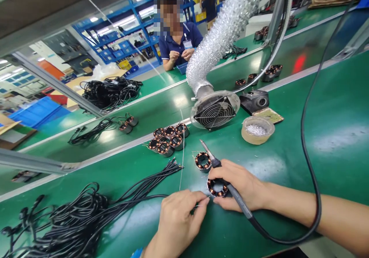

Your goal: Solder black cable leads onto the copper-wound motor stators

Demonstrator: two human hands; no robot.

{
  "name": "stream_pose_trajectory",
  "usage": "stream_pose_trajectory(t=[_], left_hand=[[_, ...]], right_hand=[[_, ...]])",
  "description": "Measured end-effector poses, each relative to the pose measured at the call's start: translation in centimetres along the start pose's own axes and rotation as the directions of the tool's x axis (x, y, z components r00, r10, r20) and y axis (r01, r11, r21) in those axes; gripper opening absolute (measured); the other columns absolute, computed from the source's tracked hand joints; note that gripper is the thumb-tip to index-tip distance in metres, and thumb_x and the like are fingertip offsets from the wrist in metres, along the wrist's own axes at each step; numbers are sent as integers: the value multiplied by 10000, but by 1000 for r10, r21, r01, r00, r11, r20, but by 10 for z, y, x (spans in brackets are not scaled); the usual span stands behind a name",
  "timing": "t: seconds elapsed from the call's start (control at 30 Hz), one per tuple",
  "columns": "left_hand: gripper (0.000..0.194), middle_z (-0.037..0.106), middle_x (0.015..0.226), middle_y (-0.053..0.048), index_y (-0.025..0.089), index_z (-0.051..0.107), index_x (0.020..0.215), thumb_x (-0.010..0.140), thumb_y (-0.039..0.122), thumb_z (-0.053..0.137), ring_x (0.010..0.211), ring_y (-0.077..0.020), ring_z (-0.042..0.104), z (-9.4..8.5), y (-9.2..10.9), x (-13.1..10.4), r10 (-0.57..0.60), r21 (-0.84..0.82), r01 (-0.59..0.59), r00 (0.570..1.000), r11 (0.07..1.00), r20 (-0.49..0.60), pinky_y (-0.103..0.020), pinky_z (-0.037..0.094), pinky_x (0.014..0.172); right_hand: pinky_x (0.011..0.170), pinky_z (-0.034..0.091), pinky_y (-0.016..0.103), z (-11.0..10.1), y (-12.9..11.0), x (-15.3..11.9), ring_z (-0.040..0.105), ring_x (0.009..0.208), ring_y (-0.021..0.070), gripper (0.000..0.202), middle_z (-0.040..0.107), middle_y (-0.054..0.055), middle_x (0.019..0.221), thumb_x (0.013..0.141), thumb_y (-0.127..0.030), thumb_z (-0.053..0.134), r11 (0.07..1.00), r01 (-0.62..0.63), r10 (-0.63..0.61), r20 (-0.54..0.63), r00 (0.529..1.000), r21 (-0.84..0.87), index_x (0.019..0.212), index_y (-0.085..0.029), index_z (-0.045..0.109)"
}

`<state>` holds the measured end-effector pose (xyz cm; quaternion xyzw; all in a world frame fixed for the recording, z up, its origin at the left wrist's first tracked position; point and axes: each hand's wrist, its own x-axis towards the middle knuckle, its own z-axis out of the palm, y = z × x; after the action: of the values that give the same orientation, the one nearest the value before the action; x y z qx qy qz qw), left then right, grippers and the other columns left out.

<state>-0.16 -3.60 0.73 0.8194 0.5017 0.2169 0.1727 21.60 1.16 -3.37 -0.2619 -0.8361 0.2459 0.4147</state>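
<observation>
My right hand [242, 185] is closed round a soldering iron [238, 198], its bare metal tip pointing up and left. The same hand's fingers rest against a motor stator [216, 189] with copper windings. My left hand [181, 219] pinches the end of a black cable [154, 197] close to the stator's left edge; whether the wire touches the stator I cannot tell. Just beyond, a second stator [203, 161] lies on the green bench. A thin solder wire [182, 154] hangs down behind my left hand.
A bundle of black cables [75, 219] covers the bench at left. Several stators [165, 139] stand by the conveyor edge. An extractor fan [216, 112] hangs from a foil duct [213, 47]. A round tub [257, 130] and an iron holder [255, 101] sit at right. A co-worker [178, 39] sits opposite.
</observation>
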Motion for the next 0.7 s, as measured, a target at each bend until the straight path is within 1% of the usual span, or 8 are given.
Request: stream_pose_trajectory(t=[0.07,0.13,0.2,0.27,0.33,0.4,0.53,0.7], left_hand=[[121,750,717,-34,235,735,854,872,202,619,589,-162,637,0,0,0,77,68,-78,997,995,6,-270,403,623],[107,701,648,-19,222,705,832,874,202,608,547,-146,591,-1,2,3,62,73,-62,998,995,7,-265,378,603],[124,571,536,21,210,650,774,879,232,588,486,-124,496,-4,3,10,-56,-3,56,998,998,24,-254,335,556],[176,418,500,60,205,574,726,879,292,567,462,-111,387,-7,1,21,-237,-156,248,968,956,85,-242,281,510],[246,360,538,69,202,505,696,856,375,574,493,-105,335,-8,-4,32,-379,-337,417,908,844,176,-226,260,498],[329,346,568,73,198,467,680,815,463,606,516,-94,296,-8,-9,40,-440,-473,514,858,716,266,-212,254,499],[450,274,553,104,186,462,689,767,581,664,479,-60,165,-7,-12,38,-436,-587,607,794,536,424,-200,167,453],[512,218,476,139,193,453,694,686,610,748,418,-35,97,-3,0,30,-419,-677,678,724,285,548,-193,84,402]], right_hand=[[662,466,278,0,-1,0,533,800,190,388,604,42,913,767,-203,650,1000,-1,1,1,1000,-1,1128,-205,509],[664,460,279,0,-1,0,529,795,190,392,606,42,911,762,-186,649,1000,1,-1,6,1000,-1,1127,-203,508],[662,453,279,-1,-2,1,520,783,187,399,606,35,898,750,-168,653,1000,1,-1,9,1000,-2,1119,-204,505],[662,450,281,-1,-2,1,514,771,184,403,604,29,889,742,-160,657,1000,5,-5,7,1000,-7,1111,-206,502],[661,452,283,-1,-2,1,510,759,179,404,601,25,885,737,-158,659,1000,22,-22,-2,1000,-9,1106,-207,501],[648,451,279,-1,-2,1,507,746,177,409,585,18,864,729,-156,666,999,31,-31,-15,999,-12,1101,-207,505],[633,446,271,0,-2,1,505,735,174,429,553,8,835,712,-153,684,1000,19,-20,-12,1000,-16,1099,-209,507],[643,443,271,0,-2,2,504,743,174,441,554,12,853,710,-149,684,999,20,-19,2,1000,-26,1102,-212,493]])
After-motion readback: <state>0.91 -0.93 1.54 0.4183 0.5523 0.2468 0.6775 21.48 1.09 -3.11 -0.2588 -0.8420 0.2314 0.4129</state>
